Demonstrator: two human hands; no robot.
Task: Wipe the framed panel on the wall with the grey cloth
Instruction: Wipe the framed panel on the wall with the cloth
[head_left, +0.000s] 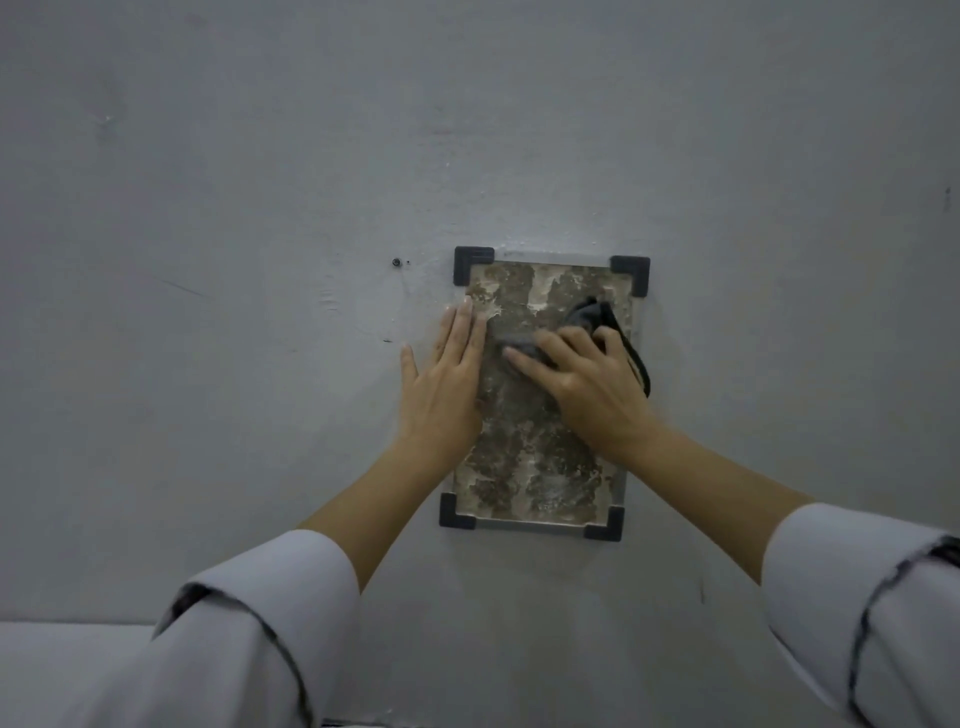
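A framed panel (524, 457) hangs on the wall, mottled brown and pale, with a thin metal rim and dark corner caps. My right hand (582, 379) lies over its upper middle and presses a dark grey cloth (592, 317) against the surface, fingers spread over the cloth. The cloth bunches above the fingers and a dark edge trails down the right side of the hand. My left hand (447, 379) lies flat with straight fingers on the panel's left edge and the wall beside it. Both hands hide part of the panel.
The pale grey wall (467, 130) fills the view. A small screw hole (396, 262) sits left of the panel's top corner. A light ledge (67, 654) shows at the lower left. White sleeves cover both forearms low in the frame.
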